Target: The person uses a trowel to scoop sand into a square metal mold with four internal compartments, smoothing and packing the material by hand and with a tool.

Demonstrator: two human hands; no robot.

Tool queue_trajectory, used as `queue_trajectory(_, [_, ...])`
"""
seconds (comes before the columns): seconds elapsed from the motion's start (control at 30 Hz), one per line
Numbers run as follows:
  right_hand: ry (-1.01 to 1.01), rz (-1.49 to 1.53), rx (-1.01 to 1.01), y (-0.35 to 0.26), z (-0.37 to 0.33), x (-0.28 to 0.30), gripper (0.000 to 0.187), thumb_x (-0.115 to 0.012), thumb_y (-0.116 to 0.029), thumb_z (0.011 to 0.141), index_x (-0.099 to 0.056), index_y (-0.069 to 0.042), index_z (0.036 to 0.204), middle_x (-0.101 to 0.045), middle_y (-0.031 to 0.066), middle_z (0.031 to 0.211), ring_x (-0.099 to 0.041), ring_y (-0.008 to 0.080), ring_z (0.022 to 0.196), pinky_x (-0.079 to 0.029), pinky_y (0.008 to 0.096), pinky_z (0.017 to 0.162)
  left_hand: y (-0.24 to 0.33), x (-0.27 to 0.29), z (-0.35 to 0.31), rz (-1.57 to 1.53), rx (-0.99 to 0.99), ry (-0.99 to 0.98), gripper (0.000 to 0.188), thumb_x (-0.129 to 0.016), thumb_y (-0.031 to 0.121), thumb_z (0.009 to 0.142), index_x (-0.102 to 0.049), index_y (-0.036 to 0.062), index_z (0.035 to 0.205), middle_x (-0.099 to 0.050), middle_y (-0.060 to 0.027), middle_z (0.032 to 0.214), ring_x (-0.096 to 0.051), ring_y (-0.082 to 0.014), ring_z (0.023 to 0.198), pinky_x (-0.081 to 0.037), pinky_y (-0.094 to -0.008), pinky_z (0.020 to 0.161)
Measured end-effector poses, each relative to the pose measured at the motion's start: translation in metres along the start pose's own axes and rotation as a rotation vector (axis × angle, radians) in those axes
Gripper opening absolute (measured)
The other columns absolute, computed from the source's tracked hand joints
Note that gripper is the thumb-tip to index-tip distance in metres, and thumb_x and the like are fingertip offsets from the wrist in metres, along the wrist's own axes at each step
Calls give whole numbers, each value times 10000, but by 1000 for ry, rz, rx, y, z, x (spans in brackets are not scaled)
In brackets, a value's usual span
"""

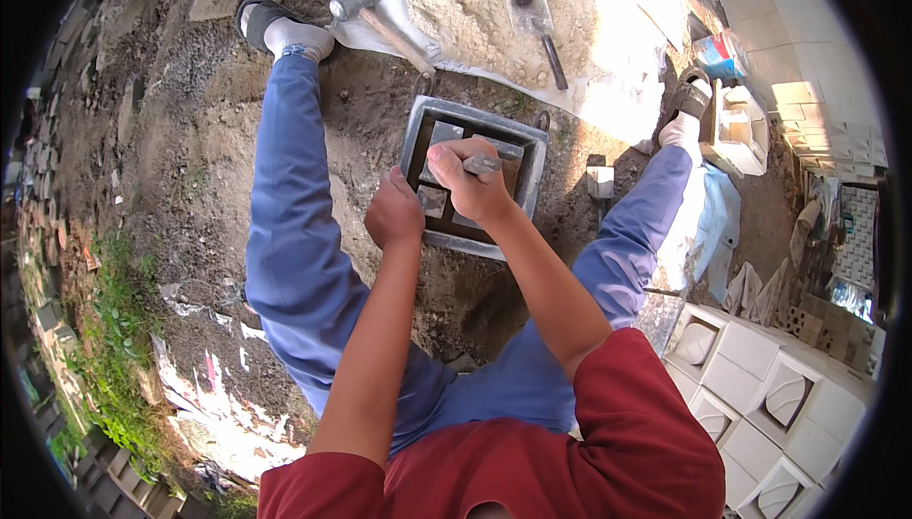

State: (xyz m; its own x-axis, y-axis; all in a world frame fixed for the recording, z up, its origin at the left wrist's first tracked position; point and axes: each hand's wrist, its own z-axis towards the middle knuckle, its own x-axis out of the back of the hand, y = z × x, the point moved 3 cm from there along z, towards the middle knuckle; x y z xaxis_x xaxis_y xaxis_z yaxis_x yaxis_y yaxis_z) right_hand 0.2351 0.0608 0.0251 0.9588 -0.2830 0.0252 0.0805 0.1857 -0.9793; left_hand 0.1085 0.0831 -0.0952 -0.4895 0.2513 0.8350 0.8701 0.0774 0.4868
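Grey handle [483, 165] within right fingers [467, 147], frame [483, 117] beneath

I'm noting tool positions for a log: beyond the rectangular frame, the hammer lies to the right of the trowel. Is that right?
Not quite: in the head view, beyond the rectangular frame, the hammer lies to the left of the trowel.

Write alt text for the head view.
A person's right hand grips a grey-handled tool over a rectangular grey frame, left hand at its left edge. Beyond lie a hammer and, on pale powder, a trowel; white blocks stand lower right.
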Motion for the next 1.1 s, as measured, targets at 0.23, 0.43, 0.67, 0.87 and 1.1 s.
queue_trajectory(0.23, [1, -71, 10, -32, -5, -14, 528, -528, -298, 1040, -382, -33, 608, -322, -9, 547, -287, 99, 535, -240, 327, 501, -6, 6, 2, -14, 21, -16, 510, -317, 444, 1077, -670, 78, 1051, -726, -229, 873, -701, -453, 828, -530, -569, 750])
queue_trajectory(0.43, [-21, 47, -22, -29, 3, -15, 522, -530, -285, 1043, -410, -20, 610, -355, 13, 547, -296, 98, 536, -263, 323, 498, -9, 0, 3, 8, 19, -12, 521, -310, 451, 1078, -668, 75, 1043, -723, -241, 873, -704, -452, 833, -533, -569, 750])
queue_trajectory(0.67, [-101, -52, -15, -22, 1, -21, 497, -570, -283, 1025, -446, -18, 624, -370, 9, 549, -303, 99, 542, -260, 334, 502, -14, -5, 3, 16, 7, -50, 537, -305, 455, 1078, -672, 66, 1042, -726, -240, 880, -706, -453, 835, -538, -567, 750])
queue_trajectory(0.87, [-88, -19, 59, -4, 3, -19, 489, -568, -259, 1035, -454, -24, 622, -385, -32, 562, -316, 79, 556, -262, 315, 509, -6, -5, 3, 25, 8, -50, 545, -297, 456, 1079, -676, 65, 1059, -729, -239, 896, -707, -450, 849, -536, -565, 764])
queue_trajectory(1.1, [3, 117, -144, -6, -1, -1, 443, -623, -284, 1023, -584, -26, 666, -470, -41, 567, -373, 57, 588, -320, 312, 519, -4, 4, 1, 32, 20, -14, 551, -295, 455, 1079, -695, 76, 1059, -731, -228, 879, -710, -441, 842, -538, -560, 764])
